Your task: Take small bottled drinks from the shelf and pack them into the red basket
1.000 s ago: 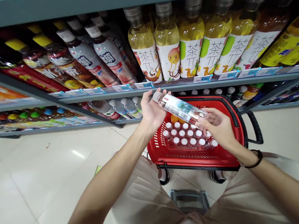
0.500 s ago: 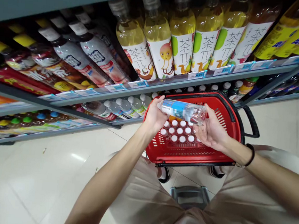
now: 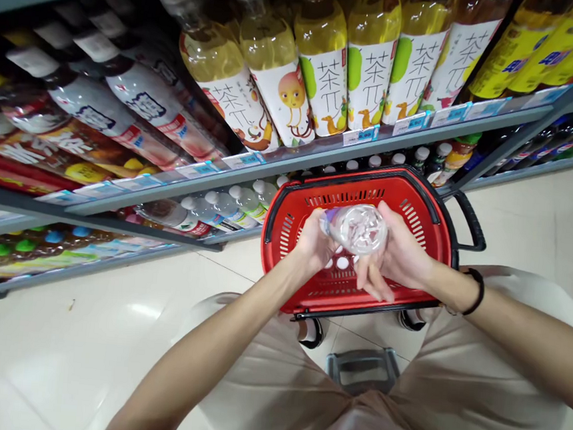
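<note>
A clear plastic bottle point(image 3: 363, 230) is held between both hands over the red shopping basket point(image 3: 304, 297), its ridged bottom turned up toward me. My left hand point(image 3: 315, 241) is closed round the far end, where a bit of blue-purple label shows; the cap is hidden. My right hand point(image 3: 399, 252) grips the bottom end from the right, thumb on top, with some fingers stretched out below. Under the bottle, several white-capped bottles point(image 3: 343, 263) stand in the basket, partly covered by my hands.
Shelves of drinks rise in front, with tea bottles point(image 3: 372, 68) in a row above a price-tag rail point(image 3: 292, 150). Smaller bottles point(image 3: 237, 201) line the lower shelf. The basket's black handle point(image 3: 471, 221) sticks out to the right. A grey stool point(image 3: 362, 370) is between my legs.
The bottle has been tipped from lying sideways with its label showing to having its bottom face me. My right hand has turned with it. The view has shifted slightly.
</note>
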`<state>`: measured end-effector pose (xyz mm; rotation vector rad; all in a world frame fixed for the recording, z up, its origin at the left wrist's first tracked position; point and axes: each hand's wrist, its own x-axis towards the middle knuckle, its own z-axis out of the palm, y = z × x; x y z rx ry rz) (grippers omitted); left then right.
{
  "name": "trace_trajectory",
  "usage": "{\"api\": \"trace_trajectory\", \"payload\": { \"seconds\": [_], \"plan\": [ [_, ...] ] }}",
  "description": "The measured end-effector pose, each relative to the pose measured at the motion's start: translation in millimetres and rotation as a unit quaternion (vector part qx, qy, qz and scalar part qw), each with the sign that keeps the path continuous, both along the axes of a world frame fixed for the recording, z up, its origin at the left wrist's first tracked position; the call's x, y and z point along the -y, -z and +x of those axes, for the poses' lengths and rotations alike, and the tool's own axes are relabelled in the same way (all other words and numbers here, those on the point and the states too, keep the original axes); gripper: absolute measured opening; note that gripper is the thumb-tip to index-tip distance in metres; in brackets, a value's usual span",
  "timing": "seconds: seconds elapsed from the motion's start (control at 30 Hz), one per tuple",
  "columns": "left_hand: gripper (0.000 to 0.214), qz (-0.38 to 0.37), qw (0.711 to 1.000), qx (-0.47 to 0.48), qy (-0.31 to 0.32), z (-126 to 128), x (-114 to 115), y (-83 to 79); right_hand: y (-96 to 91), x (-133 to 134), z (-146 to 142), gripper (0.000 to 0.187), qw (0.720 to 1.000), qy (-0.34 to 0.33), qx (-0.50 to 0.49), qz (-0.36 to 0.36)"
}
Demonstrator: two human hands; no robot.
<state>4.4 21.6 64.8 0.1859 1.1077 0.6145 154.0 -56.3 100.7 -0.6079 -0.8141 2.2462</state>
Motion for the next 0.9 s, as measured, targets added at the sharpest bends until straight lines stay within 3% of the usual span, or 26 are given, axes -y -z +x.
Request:
{"api": "trace_trajectory", "payload": {
  "seconds": [0.17,0.3,0.5,0.63,0.77,0.83,0.9],
  "plan": [
    [0.014,0.088,0.996,0.033,-0.004,-10,-25,-14.1,-2.5,7,-9,0.087,1.0,0.016,-0.008,-0.014],
    [0.035,0.203,0.977,0.026,-0.05,-25,-46,-30.7,1.9,11,-17,0.069,0.995,0.076,0.051,-0.037],
    [0.061,0.32,0.947,0.014,-0.001,-45,-52,-46.1,23.7,19,-26,0.056,0.964,0.161,0.212,0.022],
    [0.066,0.384,0.922,-0.024,0.045,-52,-53,-46.9,39.8,21,-22,0.046,0.898,0.22,0.36,0.122],
    [0.066,0.46,0.875,-0.085,0.121,-63,-51,-43.8,48.9,16,-5,0.058,0.804,0.256,0.506,0.178],
    [0.063,0.52,0.825,-0.136,0.176,-73,-46,-43.0,54.1,12,7,0.057,0.754,0.264,0.555,0.234],
    [0.055,0.581,0.742,-0.232,0.241,-84,-40,-43.7,61.0,9,20,0.055,0.704,0.264,0.593,0.289]
  ]
}}
